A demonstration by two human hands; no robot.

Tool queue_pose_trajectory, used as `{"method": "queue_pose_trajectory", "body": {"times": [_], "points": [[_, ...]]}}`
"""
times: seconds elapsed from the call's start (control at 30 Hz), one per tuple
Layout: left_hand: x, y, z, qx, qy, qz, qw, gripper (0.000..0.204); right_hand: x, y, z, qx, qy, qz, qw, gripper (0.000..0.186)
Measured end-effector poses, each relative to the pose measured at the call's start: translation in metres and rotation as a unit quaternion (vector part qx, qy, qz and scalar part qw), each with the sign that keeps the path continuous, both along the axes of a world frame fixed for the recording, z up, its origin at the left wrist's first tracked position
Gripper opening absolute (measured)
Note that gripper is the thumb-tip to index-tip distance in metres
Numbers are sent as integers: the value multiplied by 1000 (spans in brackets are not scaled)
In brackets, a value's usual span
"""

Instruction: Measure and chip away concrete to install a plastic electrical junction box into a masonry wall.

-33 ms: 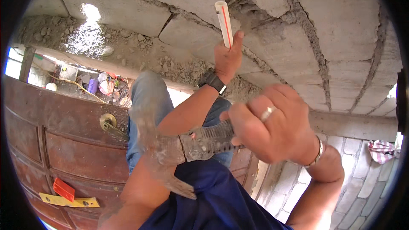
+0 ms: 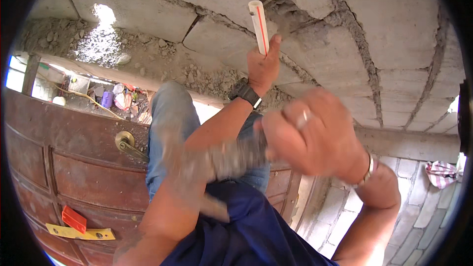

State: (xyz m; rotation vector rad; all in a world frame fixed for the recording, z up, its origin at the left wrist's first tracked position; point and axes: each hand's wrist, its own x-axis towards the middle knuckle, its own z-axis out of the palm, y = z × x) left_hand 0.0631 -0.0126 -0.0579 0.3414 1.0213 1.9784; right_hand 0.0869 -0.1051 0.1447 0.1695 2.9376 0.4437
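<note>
Left hand (image 2: 262, 66) grips white pipe (image 2: 259, 27), long axis near-vertical, pointing up; right hand (image 2: 308, 138) clenches blurred hammer (image 2: 217, 165).

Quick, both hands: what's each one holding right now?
Left hand: closed on the white pipe.
Right hand: closed on a blurred hammer.

a building site: bare concrete-block wall (image 2: 345, 44), rubble (image 2: 148, 54), unfinished wooden door (image 2: 64, 167).
</note>
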Motion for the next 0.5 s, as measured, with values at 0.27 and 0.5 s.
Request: {"method": "queue_pose_trajectory", "body": {"times": [0.27,0.5], "points": [[7,9,-12,-82,-71,-72,992,44,-8,1,-3,118,7,-108,987,16],[6,2,15,-71,-10,-78,994,40,4,52,-12,129,96,-45,986,13]]}}
